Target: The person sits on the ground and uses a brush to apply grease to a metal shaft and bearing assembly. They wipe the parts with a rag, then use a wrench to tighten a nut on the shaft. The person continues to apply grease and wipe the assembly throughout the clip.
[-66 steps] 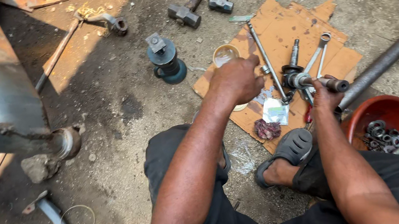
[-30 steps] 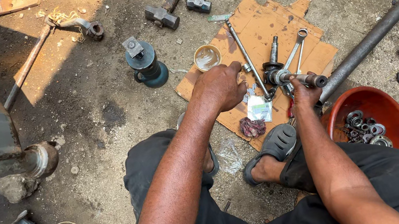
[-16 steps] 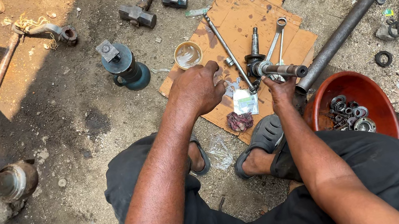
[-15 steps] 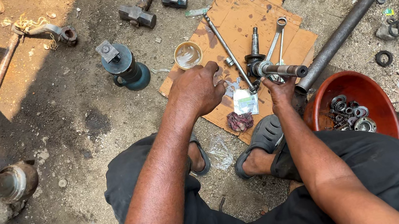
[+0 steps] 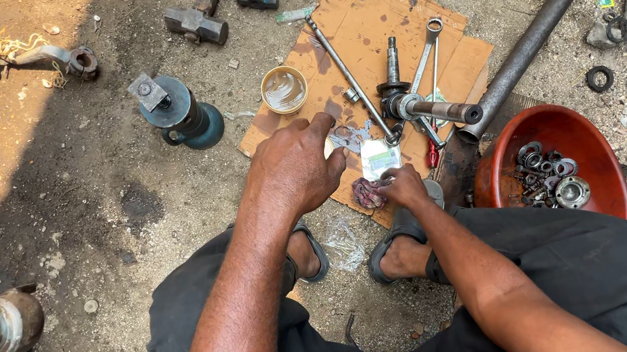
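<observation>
Packet: small white packet (image 5: 379, 160) lay on the sheet of cardboard (image 5: 354, 14), just beyond my right hand and beside my left fingertips.
Left hand: my left hand (image 5: 297, 168) hovered palm down over the cardboard's near edge, fingers loosely curled and spread, gripping nothing that I could see.
Right hand: my right hand (image 5: 404, 186) pressed down on a dark reddish rag (image 5: 366, 192) at the cardboard's near corner; whether the fingers had closed on it I could not tell.
Cardboard: a long steel rod (image 5: 347, 75), a spanner (image 5: 429, 52) and a short shaft (image 5: 426, 107) lay across it, a small open tin (image 5: 284, 89) at its left edge.
Surroundings: a red basin (image 5: 572, 130) of bearings (image 5: 549, 173) stood just to my right; a teal bottle jack (image 5: 178, 114) and two hammers (image 5: 202, 6) lay well apart on the dirt.
</observation>
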{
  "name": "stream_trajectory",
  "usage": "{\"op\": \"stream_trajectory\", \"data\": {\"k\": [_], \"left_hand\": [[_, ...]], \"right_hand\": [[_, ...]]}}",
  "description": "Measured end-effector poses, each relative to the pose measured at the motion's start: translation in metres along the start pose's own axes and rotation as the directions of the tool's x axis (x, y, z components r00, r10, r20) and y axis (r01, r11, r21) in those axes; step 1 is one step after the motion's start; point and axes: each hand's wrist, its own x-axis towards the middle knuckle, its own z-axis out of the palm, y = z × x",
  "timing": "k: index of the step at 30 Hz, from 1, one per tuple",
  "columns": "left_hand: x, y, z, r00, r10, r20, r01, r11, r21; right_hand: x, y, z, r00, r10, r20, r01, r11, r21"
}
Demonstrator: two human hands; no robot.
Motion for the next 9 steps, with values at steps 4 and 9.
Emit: {"op": "stream_trajectory", "data": {"k": [4,9], "left_hand": [[0.002,0.000,0.001,0.998,-0.019,0.053,0.019,1.000,0.004],[0.000,0.000,0.000,0.998,-0.024,0.050,0.023,1.000,0.013]], "right_hand": [[-0.011,-0.001,0.015,0.978,-0.108,0.177,0.170,0.908,-0.382],[-0.006,0.025,0.030,0.978,-0.110,0.178,0.162,0.937,-0.309]]}}
